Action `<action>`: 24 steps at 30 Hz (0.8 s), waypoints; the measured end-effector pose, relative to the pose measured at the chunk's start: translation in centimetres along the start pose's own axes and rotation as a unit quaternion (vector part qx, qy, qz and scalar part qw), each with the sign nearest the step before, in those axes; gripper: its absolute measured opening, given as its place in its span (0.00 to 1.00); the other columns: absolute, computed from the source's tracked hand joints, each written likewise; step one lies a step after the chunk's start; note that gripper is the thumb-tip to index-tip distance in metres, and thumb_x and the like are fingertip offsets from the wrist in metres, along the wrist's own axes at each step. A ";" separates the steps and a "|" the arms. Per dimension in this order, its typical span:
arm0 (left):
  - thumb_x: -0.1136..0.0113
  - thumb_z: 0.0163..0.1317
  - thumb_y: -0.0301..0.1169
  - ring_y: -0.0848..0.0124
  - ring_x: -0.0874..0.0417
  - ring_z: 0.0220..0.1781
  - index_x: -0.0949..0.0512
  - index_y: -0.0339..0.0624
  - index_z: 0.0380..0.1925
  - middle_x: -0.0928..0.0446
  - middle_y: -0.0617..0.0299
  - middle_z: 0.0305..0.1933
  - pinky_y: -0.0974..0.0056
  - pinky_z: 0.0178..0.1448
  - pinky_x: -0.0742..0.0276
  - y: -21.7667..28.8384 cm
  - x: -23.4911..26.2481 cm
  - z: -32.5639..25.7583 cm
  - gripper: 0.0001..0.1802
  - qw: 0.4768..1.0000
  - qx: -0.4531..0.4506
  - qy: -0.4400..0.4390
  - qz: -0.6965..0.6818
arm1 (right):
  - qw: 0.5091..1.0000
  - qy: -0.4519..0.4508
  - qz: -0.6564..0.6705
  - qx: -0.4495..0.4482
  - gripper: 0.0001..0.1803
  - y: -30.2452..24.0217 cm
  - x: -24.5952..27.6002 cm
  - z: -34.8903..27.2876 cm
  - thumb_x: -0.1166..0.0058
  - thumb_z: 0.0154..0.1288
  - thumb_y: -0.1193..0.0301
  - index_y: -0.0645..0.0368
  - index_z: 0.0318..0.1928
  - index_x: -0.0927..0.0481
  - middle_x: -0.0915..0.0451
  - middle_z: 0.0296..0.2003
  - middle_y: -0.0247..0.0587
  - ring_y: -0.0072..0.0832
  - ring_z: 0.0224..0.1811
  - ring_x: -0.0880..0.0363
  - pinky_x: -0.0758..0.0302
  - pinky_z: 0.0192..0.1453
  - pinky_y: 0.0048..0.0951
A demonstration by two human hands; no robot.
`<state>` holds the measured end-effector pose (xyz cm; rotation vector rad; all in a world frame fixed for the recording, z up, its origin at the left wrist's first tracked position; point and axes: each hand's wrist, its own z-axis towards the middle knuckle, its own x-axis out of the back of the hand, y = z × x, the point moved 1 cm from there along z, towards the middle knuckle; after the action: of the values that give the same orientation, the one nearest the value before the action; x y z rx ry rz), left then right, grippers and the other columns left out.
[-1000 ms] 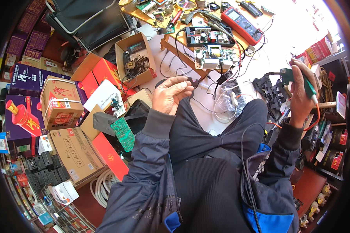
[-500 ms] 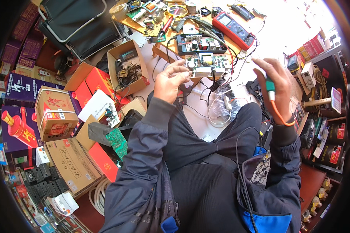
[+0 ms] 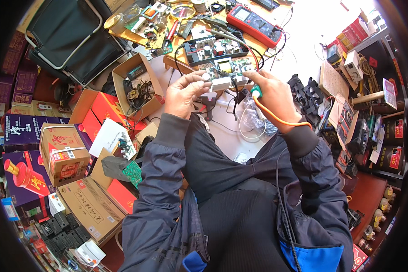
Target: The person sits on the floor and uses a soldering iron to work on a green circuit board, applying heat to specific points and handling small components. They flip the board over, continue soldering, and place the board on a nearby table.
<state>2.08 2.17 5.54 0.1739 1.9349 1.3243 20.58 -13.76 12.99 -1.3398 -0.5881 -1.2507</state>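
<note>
My left hand [image 3: 184,94] pinches the left end of an open circuit board [image 3: 221,83], beside a round silver-topped capacitor [image 3: 206,76]. A yellow-wrapped transformer [image 3: 224,67] and pale metal heatsinks show on this board. At its right end is my right hand [image 3: 273,93], closed around a green-handled tool [image 3: 256,92] with an orange cord running back over the wrist. The tool's tip is hidden by my fingers. Just beyond lies a black case [image 3: 199,58] with a second circuit board inside.
A red multimeter [image 3: 254,25] lies at the back of the cluttered workbench [image 3: 172,59]. An open carton [image 3: 138,84] of cables stands to the left, near a black folding chair [image 3: 65,34]. Stacked boxes [image 3: 65,154] fill the left side. Wires and a clear bag [image 3: 254,119] lie below the board.
My right hand has moved left from open air to the board's right end, its fingers closing on the green-handled tool. The left hand stays at the board; the view has shifted slightly.
</note>
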 end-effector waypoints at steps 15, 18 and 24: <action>0.38 0.65 0.22 0.66 0.13 0.50 0.19 0.29 0.41 0.22 0.49 0.59 0.63 0.55 0.17 0.2 -0.4 -0.8 0.08 0.997 -0.040 -0.024 0.062 | 0.999 0.020 0.048 -0.012 0.12 0.3 -2.2 0.4 0.42 0.63 0.72 0.59 0.47 0.18 0.17 0.36 0.53 0.51 0.42 0.16 0.22 0.46 0.47; 0.38 0.65 0.23 0.68 0.14 0.50 0.18 0.29 0.43 0.21 0.51 0.58 0.64 0.57 0.18 0.6 -0.8 -1.7 0.09 0.995 -0.047 -0.027 0.089 | 0.997 0.025 0.072 -0.013 0.12 0.5 -2.1 -0.1 0.42 0.63 0.72 0.58 0.47 0.17 0.16 0.37 0.54 0.51 0.41 0.16 0.21 0.46 0.45; 0.39 0.66 0.22 0.72 0.15 0.49 0.17 0.31 0.44 0.23 0.53 0.61 0.68 0.54 0.20 1.8 -1.9 -3.9 0.09 0.988 -0.076 -0.032 0.133 | 0.992 0.049 0.119 -0.008 0.12 0.5 -2.3 -1.3 0.39 0.65 0.71 0.57 0.49 0.16 0.15 0.37 0.54 0.50 0.38 0.15 0.20 0.42 0.41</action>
<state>0.27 -0.85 8.63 0.4047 1.7945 1.6137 19.87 -14.26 10.45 -1.3117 -0.3391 -1.1201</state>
